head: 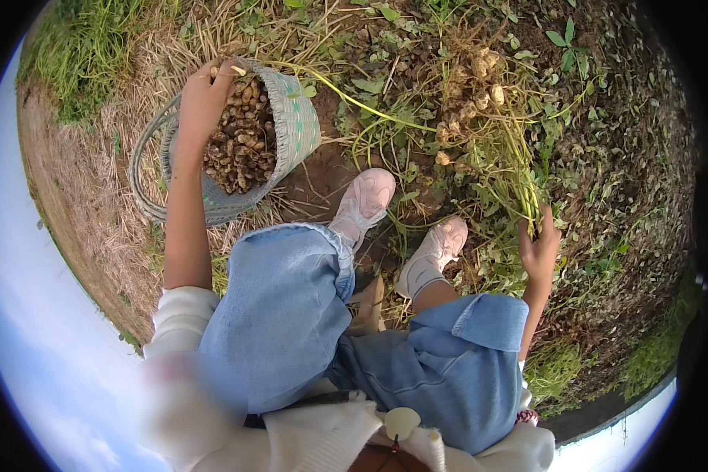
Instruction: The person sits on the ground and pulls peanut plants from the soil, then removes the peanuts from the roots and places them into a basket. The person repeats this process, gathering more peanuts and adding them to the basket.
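My left hand (211, 88) is at the far rim of a woven plastic basket (298, 112), with a couple of pale peanut pods (238, 70) showing at its fingers. Many brown peanuts in their shells (242, 144) lie in the basket, which has a looped handle (138, 159) on its left side. On the right, my right hand (540, 245) grips the green stems of an uprooted peanut plant (522, 168). Its roots point away from me, with several pods (482, 100) still attached. Part of the left fingers' grip is hidden behind the hand.
My two pink shoes (369, 192) stand on soil between the basket and the plant. Dry straw (118, 171) covers the ground at left, green grass (88, 53) grows at upper left, and wilted leafy vines (613, 177) spread over the right. A long yellow-green stem (360, 106) runs toward the basket.
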`<action>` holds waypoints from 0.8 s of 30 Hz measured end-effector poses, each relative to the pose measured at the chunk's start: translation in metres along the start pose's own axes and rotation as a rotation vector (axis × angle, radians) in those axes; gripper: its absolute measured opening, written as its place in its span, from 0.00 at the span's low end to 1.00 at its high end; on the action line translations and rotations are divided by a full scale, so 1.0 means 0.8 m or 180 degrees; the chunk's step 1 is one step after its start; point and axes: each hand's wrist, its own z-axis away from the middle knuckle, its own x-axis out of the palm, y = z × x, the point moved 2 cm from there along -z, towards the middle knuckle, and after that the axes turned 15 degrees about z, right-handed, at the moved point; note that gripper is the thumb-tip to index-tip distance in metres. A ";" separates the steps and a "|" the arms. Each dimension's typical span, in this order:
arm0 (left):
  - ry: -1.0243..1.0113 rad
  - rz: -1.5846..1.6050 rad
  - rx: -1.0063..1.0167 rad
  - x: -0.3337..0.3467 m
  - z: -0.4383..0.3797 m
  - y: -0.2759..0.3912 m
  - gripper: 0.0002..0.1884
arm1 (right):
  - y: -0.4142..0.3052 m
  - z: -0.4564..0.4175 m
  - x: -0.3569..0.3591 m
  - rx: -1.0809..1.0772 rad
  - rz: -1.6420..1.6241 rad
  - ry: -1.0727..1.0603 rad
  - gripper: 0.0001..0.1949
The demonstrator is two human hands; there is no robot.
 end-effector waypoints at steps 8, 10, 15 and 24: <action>-0.0992 0.1923 -0.0617 0.020 0.044 0.037 0.12 | -0.025 -0.038 -0.002 0.0473 0.0121 0.0615 0.15; -0.1128 0.1968 -0.0458 0.022 0.054 0.061 0.12 | -0.036 -0.054 -0.001 0.0873 0.0318 0.0531 0.16; -0.1652 0.1712 -0.0619 0.022 0.063 0.078 0.12 | -0.031 -0.086 0.011 0.0479 0.0628 0.1372 0.19; -0.1896 0.2003 -0.0466 0.013 0.075 0.070 0.11 | -0.035 -0.133 0.011 0.0384 0.1347 0.0744 0.29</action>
